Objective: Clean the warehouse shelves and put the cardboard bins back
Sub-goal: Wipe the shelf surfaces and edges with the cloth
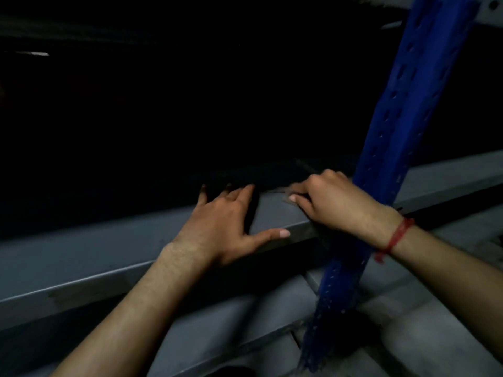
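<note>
"Forearms (141, 308) sat nearest the lens, both reaching up to the grey shelf beam (109, 254). Where were the hands?"

"Left hand (226, 224) lay flat over the beam, fingers straight and spread, tips in the dark shelf. Right hand (334, 202) was just beside the blue upright (394, 131), fingers curled, pinching a blurred grey scrap (287, 198). I couldn't tell what it was."

"And which way to wipe?"

"I'd judge along the beam. It ran long, left to right, rising toward the upright. The scrap sat on its top edge, between the hands, so the right hand was nearer. No cardboard bins showed."
</note>
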Action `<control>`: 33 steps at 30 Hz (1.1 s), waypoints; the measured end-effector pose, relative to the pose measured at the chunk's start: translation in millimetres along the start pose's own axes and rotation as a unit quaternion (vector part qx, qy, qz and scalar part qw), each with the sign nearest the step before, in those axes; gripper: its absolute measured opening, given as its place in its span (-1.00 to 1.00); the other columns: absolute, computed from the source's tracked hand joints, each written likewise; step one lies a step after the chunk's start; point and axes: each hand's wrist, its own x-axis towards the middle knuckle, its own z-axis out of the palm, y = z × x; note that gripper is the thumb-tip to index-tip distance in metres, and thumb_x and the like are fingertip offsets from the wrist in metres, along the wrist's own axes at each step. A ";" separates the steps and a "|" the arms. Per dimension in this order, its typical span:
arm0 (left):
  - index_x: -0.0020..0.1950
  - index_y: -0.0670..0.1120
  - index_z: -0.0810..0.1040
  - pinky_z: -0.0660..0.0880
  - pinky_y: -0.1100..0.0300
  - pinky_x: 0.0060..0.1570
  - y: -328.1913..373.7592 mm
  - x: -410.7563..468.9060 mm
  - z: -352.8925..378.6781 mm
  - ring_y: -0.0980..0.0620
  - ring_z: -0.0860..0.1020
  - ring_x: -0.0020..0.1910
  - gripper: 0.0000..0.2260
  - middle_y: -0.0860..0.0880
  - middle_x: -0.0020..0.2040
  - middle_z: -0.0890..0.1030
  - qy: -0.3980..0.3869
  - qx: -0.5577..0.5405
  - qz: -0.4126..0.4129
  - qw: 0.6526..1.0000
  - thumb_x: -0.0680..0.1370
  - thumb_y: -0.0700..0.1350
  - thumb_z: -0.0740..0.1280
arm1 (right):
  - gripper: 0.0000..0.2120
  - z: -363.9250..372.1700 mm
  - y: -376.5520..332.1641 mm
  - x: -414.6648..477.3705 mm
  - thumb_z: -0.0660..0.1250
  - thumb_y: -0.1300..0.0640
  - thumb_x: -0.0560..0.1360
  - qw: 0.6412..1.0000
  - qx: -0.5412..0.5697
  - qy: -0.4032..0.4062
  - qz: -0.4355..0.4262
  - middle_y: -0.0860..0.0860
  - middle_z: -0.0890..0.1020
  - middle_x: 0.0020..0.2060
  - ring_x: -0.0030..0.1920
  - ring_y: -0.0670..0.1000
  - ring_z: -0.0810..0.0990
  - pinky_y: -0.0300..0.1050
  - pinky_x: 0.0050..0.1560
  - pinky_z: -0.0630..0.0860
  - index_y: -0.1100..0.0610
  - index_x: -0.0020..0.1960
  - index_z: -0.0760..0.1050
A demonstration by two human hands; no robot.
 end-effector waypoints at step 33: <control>0.64 0.00 -0.13 -0.27 -0.11 0.55 11.0 3.1 8.8 0.13 -0.05 0.61 -0.04 0.04 0.65 -0.04 0.095 -0.069 0.016 0.993 0.47 0.37 0.31 | -0.74 -14.2 -57.4 28.7 0.27 0.22 0.53 0.995 -0.015 -0.085 -0.043 0.26 0.58 0.12 0.16 0.29 0.56 0.06 0.10 0.47 0.25 0.19 0.48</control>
